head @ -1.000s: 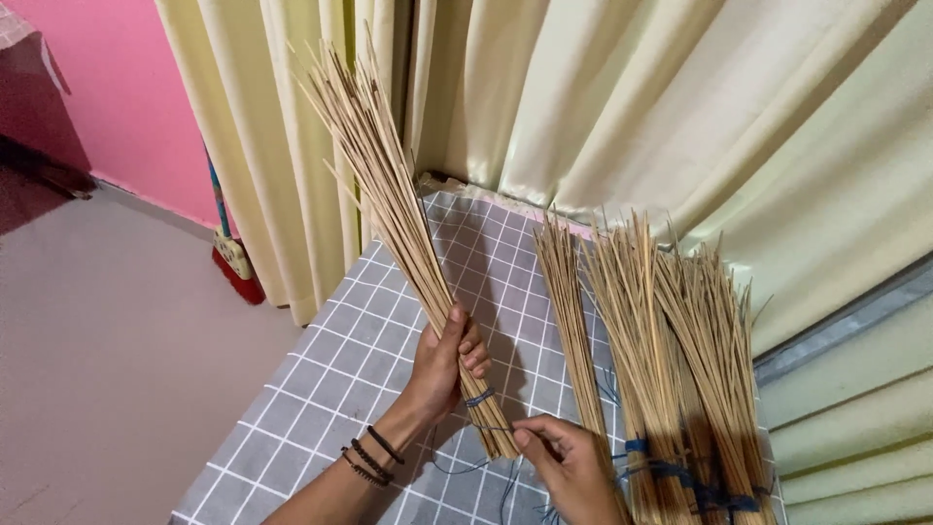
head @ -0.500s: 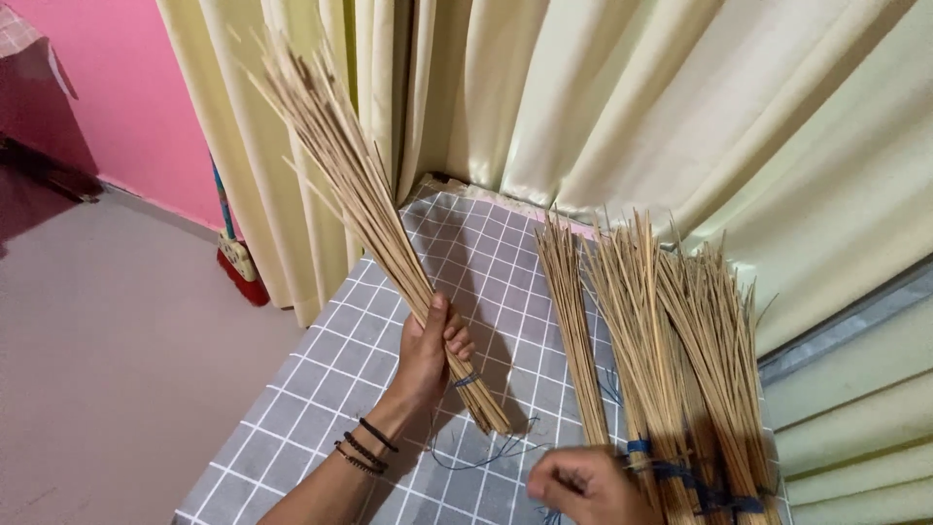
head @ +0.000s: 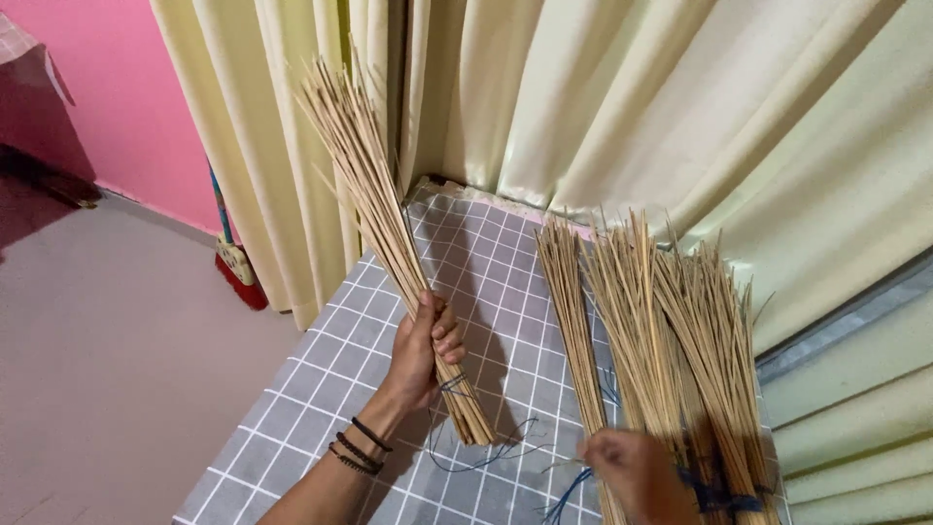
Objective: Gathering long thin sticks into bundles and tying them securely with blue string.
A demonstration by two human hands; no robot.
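Over checked table (head: 321,389), left hand (head: 423,355) gripping stick bundle (head: 389,233)

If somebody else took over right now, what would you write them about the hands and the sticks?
Left hand: gripping one stick bundle near its lower end, tips fanned up toward the curtain, base just above the checked table.
Right hand: low on the table, at the base of the lying bundles; blurred, grip unclear.
Done: at least one lying bundle is tied with blue string.
Left: loose blue string trails by the held bundle's base; whether it is knotted can't be told.
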